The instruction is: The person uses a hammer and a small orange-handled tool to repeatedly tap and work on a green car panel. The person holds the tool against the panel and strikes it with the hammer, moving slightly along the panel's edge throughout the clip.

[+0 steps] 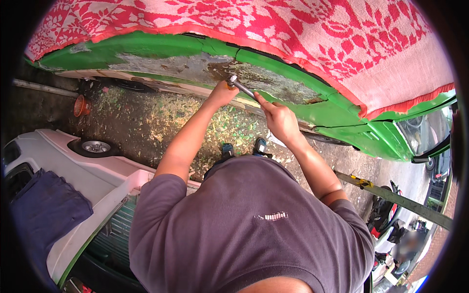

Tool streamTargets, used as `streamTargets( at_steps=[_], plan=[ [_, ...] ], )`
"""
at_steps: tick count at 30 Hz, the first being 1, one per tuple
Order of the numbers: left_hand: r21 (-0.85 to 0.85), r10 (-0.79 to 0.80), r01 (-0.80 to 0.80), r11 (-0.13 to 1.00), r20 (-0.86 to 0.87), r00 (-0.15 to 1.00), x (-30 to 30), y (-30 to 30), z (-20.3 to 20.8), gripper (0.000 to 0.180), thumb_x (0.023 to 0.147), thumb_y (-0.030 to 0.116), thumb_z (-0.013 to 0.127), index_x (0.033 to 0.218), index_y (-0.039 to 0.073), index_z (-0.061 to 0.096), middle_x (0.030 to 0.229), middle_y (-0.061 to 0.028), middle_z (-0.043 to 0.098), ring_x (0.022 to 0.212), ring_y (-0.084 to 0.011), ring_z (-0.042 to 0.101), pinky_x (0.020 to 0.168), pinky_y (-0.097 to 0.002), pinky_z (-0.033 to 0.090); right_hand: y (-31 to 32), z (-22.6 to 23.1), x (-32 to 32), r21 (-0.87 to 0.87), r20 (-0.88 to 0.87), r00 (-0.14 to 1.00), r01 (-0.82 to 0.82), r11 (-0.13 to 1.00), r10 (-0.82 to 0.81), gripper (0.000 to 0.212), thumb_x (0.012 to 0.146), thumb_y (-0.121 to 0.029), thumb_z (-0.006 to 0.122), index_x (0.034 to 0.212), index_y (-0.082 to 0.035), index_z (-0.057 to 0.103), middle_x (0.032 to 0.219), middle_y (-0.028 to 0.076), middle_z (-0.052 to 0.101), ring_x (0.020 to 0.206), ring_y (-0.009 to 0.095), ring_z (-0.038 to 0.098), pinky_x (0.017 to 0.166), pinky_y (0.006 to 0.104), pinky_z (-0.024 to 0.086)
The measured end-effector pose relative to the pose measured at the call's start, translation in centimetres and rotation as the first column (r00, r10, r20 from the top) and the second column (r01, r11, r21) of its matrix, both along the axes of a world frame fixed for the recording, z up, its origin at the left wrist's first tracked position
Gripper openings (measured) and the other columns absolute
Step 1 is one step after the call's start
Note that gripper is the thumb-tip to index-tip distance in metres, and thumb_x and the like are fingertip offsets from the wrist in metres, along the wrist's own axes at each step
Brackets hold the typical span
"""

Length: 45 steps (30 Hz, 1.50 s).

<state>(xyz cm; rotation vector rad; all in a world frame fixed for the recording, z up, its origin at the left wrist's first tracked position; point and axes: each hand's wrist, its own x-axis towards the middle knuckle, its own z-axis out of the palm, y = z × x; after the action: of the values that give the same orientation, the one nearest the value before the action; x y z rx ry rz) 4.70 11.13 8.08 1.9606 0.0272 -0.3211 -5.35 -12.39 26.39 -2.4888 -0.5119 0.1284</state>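
Grey gleams along the hammer the right hand grips; whether the left hand grasps anything is unclear.

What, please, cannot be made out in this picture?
Head view: what the left hand may hold, hidden by the hand and the hammer.
Head view: upper part of the green vehicle, under the patterned red cloth.
Head view: left end of the pale vehicle, cut off by the picture's dark rim.
Head view: details of clutter at lower right, too small.
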Motion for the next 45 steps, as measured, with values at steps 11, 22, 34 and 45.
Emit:
streamTargets(
  at_steps=[11,22,34,45],
  plan=[
    [-0.068,0.091,-0.081,0.994,0.167,0.982,-2.1,-0.9,-1.0,0.013,0.085,0.016,0.063,0.088,0.003,0.062,0.073,-0.0051,0.063,0.068,-0.0131,0.058,0.064,-0.0325,0.046,-0.8,-3.0,0.5,0.133,0.047,0.999,-0.018,0.991,0.012,0.050,0.094,-0.007,0.058,0.141,-0.024,0.053,0.087,0.022,0.065,0.074,0.038,0.064,0.069,0.0424,0.051],
    [-0.009,0.070,-0.071,0.997,0.344,0.936,-6.8,-1.9,-2.0,0.016,0.081,0.001,0.062,0.096,0.004,0.055,0.098,-0.0111,0.061,0.094,-0.0288,0.061,0.083,-0.0353,0.048,-2.7,-2.9,0.6,0.314,-0.060,0.996,0.082,0.946,-0.066,0.045,0.094,-0.011,0.060,0.138,-0.023,0.056,0.096,0.023,0.067,0.082,0.038,0.067,0.074,0.0398,0.052],
    [0.068,-0.109,0.088,0.994,0.480,0.870,-8.9,-1.4,-2.9,0.026,0.074,-0.011,0.064,0.093,0.004,0.053,0.098,-0.0084,0.057,0.094,-0.0232,0.060,0.084,-0.0326,0.048,-4.0,-2.4,1.7,0.324,-0.200,0.968,0.210,0.922,-0.150,0.042,0.097,-0.013,0.057,0.139,-0.018,0.054,0.122,0.020,0.064,0.107,0.023,0.067,0.090,0.0332,0.049],
    [-0.342,0.265,-0.203,0.918,0.143,0.954,-4.1,1.5,-2.8,0.011,0.088,-0.003,0.058,0.094,0.004,0.054,0.094,-0.0055,0.063,0.083,-0.0120,0.061,0.077,-0.0279,0.051,-3.7,-2.5,1.7,0.403,-0.225,0.967,0.206,0.892,-0.121,0.041,0.098,-0.013,0.055,0.139,-0.013,0.053,0.134,0.015,0.059,0.126,0.023,0.056,0.101,0.0337,0.044]
  ],
)
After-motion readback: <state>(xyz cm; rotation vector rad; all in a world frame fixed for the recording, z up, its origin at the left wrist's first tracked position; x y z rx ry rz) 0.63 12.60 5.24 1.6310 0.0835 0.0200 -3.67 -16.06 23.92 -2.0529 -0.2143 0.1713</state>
